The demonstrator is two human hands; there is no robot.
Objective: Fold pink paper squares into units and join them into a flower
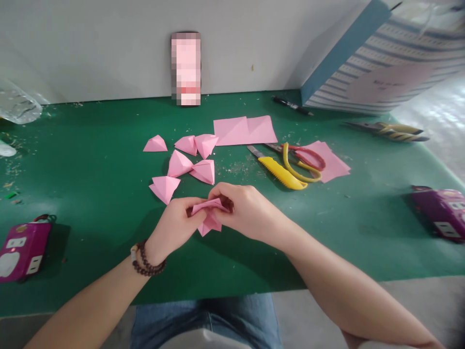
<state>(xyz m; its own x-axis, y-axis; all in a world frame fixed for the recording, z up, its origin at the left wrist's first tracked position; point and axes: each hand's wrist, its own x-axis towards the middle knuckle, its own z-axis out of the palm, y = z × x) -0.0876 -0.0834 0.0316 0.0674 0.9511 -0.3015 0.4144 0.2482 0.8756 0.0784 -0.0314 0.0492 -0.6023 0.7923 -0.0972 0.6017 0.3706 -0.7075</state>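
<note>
Between my two hands is a partly folded piece of pink paper (211, 224), held above the green table near its front edge. My left hand (178, 218) pinches its left side, thumb toward me. My right hand (242, 209) grips the right side, with its fingertips partly hidden behind the paper. Just beyond my hands lie several folded pink paper pieces (179, 164), pointed and standing up a little from the table. Flat pink paper sheets (232, 132) lie farther back, and more pink sheets (332, 165) are at the right, partly under scissors.
Yellow-and-red scissors (304, 162) and a yellow-handled cutter (281, 173) lie right of centre. Behind are a pen (292, 105), pliers (388, 130) and a striped bag (374, 68). A phone (186, 68) leans on the wall. Purple power strips (25, 249) sit at both sides of the green table (109, 169).
</note>
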